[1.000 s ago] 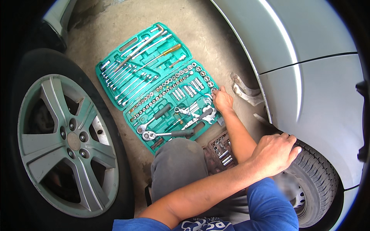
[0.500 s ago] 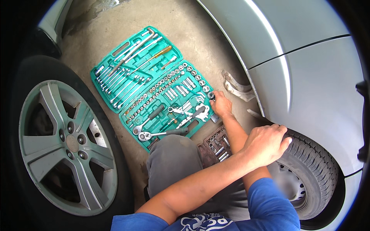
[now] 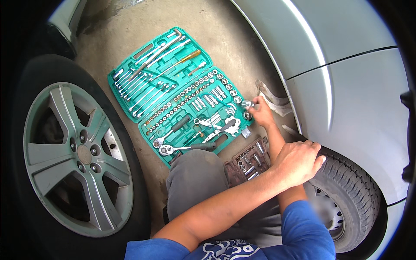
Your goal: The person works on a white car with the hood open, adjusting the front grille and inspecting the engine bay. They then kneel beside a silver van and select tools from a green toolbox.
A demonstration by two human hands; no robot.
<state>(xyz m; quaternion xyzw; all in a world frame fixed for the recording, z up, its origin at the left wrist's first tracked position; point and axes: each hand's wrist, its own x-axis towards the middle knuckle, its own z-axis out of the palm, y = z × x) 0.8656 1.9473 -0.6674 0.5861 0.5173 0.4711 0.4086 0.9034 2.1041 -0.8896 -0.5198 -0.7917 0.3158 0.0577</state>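
My right hand (image 3: 262,113) pinches a shiny metal socket (image 3: 247,104) above the right corner of an open green tool case (image 3: 138,125). Close below the held socket sits another large socket (image 3: 247,115) in the case. Crossing over my right forearm, my left arm reaches to the right. My left hand (image 3: 299,161) lies at the top of a tire (image 3: 353,184) by the wheel arch, thumb apart from the bent fingers. Its fingertips are partly hidden, and no object shows in it.
Wrenches, sockets and two ratchets (image 3: 167,150) fill the green case. Beside my knee (image 3: 195,173) lies a small brown socket box (image 3: 234,171). A loose alloy wheel (image 3: 82,151) stands at left; a silver car body (image 3: 359,86) borders the right, with a metal bracket (image 3: 277,102) beside it.
My right hand has moved slightly right and up, lifting the socket from the case corner. My left hand stays almost in place. The whole view has shifted a little.
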